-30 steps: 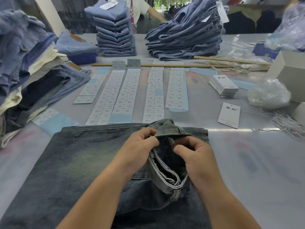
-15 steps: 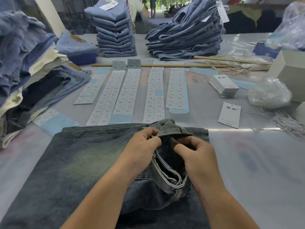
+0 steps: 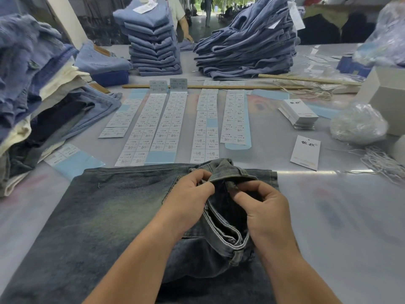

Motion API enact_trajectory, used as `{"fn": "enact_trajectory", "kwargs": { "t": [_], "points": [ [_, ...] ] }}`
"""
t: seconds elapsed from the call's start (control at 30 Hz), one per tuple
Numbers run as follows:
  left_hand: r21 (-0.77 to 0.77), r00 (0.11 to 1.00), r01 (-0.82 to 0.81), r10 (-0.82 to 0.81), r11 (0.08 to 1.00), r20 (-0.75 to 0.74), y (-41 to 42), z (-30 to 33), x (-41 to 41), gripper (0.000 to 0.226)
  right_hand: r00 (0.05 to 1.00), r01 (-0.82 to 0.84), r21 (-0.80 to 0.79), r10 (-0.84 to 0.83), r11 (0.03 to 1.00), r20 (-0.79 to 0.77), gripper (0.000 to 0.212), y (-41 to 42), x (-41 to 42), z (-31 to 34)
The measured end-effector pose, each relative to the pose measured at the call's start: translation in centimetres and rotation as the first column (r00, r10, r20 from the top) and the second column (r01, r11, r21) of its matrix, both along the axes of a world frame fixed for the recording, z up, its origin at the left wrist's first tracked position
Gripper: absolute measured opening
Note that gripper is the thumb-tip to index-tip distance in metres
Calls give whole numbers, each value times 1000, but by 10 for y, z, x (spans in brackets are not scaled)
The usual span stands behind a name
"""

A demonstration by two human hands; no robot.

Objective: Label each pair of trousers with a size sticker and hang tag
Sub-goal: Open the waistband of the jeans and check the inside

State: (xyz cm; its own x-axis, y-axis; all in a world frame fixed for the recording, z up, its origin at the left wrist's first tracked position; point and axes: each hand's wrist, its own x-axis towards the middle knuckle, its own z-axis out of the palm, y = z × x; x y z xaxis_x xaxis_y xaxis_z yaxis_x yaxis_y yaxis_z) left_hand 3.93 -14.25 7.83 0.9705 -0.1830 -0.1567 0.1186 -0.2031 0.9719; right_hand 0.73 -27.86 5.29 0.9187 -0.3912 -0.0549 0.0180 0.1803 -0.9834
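Dark trousers flat on counter. Left hand and right hand, each grip pinching turned-up waistband. Sticker strips beyond; hang tag at right.

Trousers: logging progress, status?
Both hands, left and right, pinching trousers waistband. No sticker, no tag on. Nothing in the way.

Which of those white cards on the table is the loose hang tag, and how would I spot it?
Start at the dark trousers both hands hold at the near edge of the table, then look beyond their right corner. The loose hang tag lies flat and alone there. Unlike the stack of tags farther back or the sticker sheets to its left, it is one single white card with dark characters at the top.
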Motion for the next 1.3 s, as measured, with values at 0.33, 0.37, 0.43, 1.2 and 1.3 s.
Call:
{"fn": "enact_trajectory", "kwargs": {
  "t": [0.33, 0.37, 0.43, 1.2, 1.3],
  "points": [
    [61, 1000, -15, 14, 998, 20, -3, -4, 1, 19, 1000, 19, -159, -16, 987, 17, 25, -3, -2, -7],
    [80, 999, -21, 17, 997, 45, -4, -5, 0, 20, 1000, 25, -221, -22, 975, 16, 26, -4, -2, -8],
    [121, 993, -42, 28, 992, 113, -10, -10, -2, 23, 999, 33, -368, -28, 929, 18, 27, -6, -4, -8],
    [576, 929, -23, -196, 817, 315, -19, -49, 54, 55, 880, -455, -834, 17, 313, -474, 18, -61, 33, 15],
    [843, 894, -45, -356, 535, 274, -26, -54, 72, 45, 905, -423, -859, 78, 288, -419, 24, -55, 41, 27]
  ]
}}
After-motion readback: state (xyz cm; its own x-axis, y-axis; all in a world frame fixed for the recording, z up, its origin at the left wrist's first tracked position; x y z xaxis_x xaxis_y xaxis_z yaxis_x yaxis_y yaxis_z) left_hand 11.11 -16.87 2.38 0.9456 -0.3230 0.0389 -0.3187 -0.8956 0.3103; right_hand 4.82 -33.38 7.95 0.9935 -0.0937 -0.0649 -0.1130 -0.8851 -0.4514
